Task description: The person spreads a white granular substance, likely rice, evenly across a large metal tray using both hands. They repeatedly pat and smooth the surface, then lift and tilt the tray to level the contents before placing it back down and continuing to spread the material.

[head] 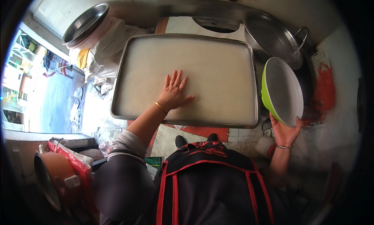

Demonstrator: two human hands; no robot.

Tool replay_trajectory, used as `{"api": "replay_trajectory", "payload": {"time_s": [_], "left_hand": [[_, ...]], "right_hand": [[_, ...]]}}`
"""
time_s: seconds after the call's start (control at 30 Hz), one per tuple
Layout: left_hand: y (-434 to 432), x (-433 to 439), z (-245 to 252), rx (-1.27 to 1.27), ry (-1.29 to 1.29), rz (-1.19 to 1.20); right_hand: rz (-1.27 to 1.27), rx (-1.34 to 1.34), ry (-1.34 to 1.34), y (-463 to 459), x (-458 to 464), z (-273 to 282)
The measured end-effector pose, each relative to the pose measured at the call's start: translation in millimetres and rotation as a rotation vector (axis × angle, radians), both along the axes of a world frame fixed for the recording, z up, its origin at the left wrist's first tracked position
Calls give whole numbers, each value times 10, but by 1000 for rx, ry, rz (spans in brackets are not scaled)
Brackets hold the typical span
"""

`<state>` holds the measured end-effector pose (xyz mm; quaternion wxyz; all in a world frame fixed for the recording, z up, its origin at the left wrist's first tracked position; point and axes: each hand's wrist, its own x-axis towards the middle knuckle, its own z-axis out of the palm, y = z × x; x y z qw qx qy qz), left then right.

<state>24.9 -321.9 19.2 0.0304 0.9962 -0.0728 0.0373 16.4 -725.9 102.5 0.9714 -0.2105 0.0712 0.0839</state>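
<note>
A large rectangular metal tray (255, 79) lies before me, filled with a smooth, cloudy, cream-coloured mass or liquid (210, 67). Palm down, my left hand (174, 92) is spread over its middle, fingers apart and nothing gripped; whether it presses on the surface or rests in liquid, I cannot tell. A gold-coloured bangle circles that wrist. To the right of the tray my right hand (285, 131) grips the lower rim of a bowl (285, 90), white inside and bright green outside. The bowl is tipped on its side, and no contents show in it.
A big metal wok or pan with a loop handle (271, 35) leans at the back right, near a red plastic bag (324, 87). Stacked basins (87, 24) stand on white sacks at the back left. An orange pot (58, 175) sits at the lower left.
</note>
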Motion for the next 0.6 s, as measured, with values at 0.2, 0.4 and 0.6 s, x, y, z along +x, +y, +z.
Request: {"api": "replay_trajectory", "payload": {"time_s": [0.2,0.4,0.6], "left_hand": [[-159,698,-50,48,0,128],[-363,1189,28,69,43,157],[-742,1568,-52,56,-26,100]], "right_hand": [[-77,-34,68,-174,-53,-57],[-147,-70,98,-428,-123,-168],[-190,-82,90,-688,-151,-310]]}}
